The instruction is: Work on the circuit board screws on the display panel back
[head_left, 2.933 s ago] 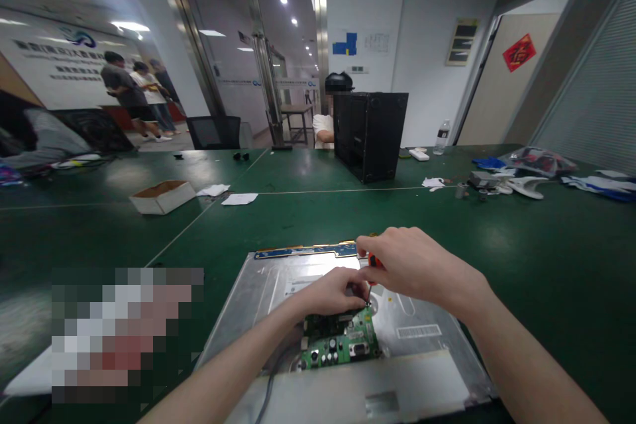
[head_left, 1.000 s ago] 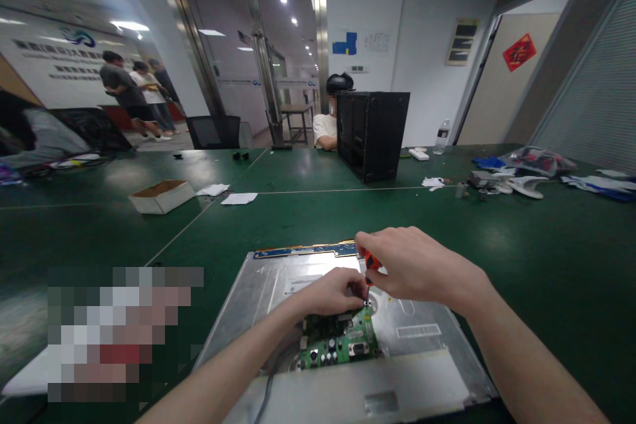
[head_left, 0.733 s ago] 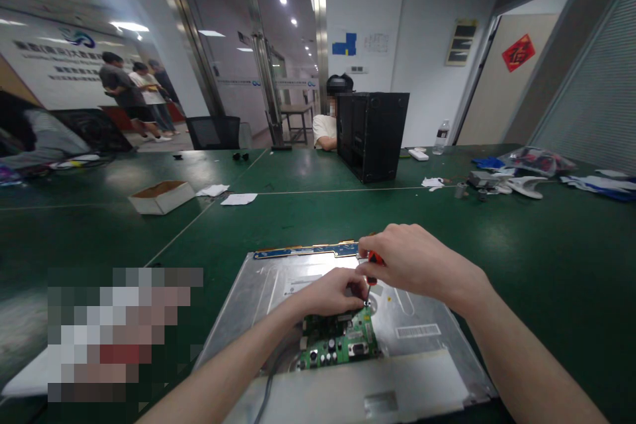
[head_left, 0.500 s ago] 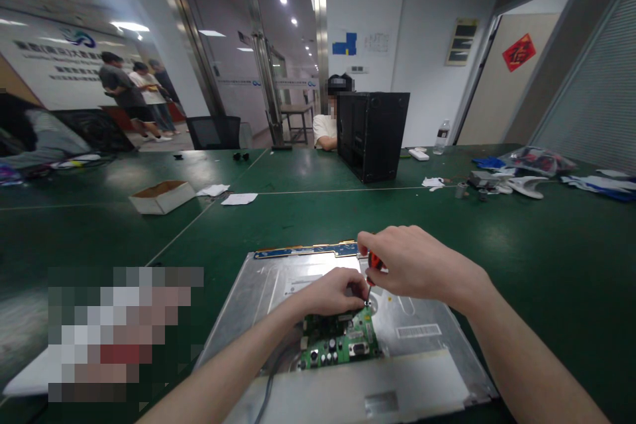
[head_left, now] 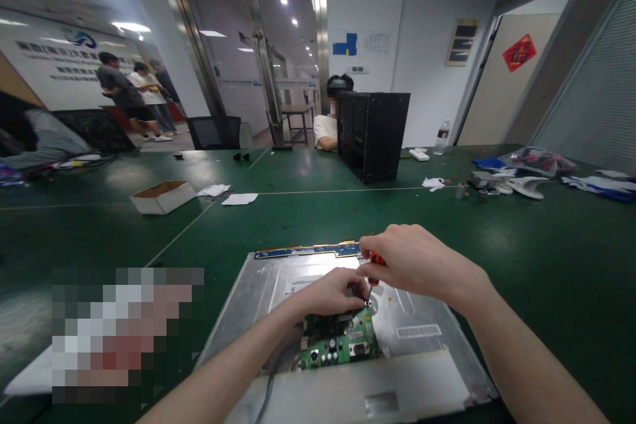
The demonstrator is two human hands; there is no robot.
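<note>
My right hand (head_left: 412, 262) is closed around the red-and-black handle of a screwdriver (head_left: 376, 264). The thin shaft slants down to a small shiny spot at the upper corner of a green circuit board (head_left: 342, 344). Beside the tip, my left hand (head_left: 332, 291) has its thumb and fingers curled in a pinch; whatever they hold is too small and hidden to make out. The board lies on the metal back of a flat display panel (head_left: 427, 311). A blue circuit strip (head_left: 303, 252) runs along the panel's far edge.
A grey cable (head_left: 268, 391) crosses the panel's near side. Beyond it on the green table stand an open cardboard box (head_left: 163, 199), white papers (head_left: 240, 199) and a black computer case (head_left: 377, 136). A person (head_left: 325, 132) sits behind the case. Assorted parts (head_left: 497, 182) lie to the right.
My right hand and the screwdriver handle have shifted very slightly, with the fingers turned a little on the handle. My left hand and the board stay in place.
</note>
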